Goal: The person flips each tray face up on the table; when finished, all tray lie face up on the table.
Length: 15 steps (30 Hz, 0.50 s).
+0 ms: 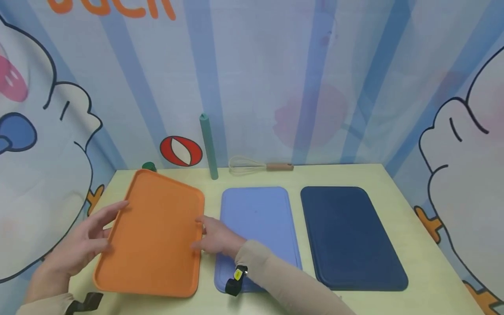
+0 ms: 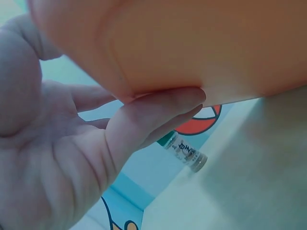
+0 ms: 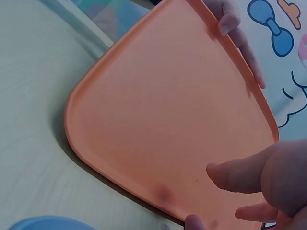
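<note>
An orange tray is held tilted above the table at the left, its far left corner raised. My left hand grips its left edge. In the left wrist view, fingers of that hand lie against the tray's underside. My right hand is at the tray's right edge. In the right wrist view its thumb is spread apart from the other fingers over the tray's upper face. Whether those fingertips press on the tray is hard to tell. Below the right forearm lies a light blue tray.
A dark blue tray lies at the right of the pale table. Along the back are a whisk, a teal rod-like roll and a green-capped bottle, mostly hidden behind the orange tray in the head view. A printed curtain hangs behind.
</note>
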Available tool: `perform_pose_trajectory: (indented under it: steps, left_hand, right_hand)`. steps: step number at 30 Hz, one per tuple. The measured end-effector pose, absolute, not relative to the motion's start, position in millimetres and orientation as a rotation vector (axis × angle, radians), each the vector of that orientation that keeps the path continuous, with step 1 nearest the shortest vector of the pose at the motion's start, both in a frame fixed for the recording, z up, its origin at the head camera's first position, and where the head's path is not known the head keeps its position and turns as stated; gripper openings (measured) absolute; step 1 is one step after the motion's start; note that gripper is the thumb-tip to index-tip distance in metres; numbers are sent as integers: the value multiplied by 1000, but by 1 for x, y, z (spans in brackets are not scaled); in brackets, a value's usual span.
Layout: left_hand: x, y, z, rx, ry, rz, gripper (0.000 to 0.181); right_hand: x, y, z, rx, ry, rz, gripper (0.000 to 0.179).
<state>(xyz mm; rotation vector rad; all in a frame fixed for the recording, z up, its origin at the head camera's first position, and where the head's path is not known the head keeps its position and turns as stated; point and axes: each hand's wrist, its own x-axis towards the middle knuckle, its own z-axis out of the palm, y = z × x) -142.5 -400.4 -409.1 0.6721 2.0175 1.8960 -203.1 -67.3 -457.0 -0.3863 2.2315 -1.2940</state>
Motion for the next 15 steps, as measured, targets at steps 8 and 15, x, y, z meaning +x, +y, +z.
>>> perform_pose_trajectory:
  steps: [8,15]
  left_hand:
    - [-143,-406,-414,634,2015,1894,90]
    - [-141,-410,-421,621,1991,1886,90]
  right_hand:
    - [-201,-68,-456,-391,2220,-1328,76]
    - [-201,-67,-457,-415,2231,-1306,78]
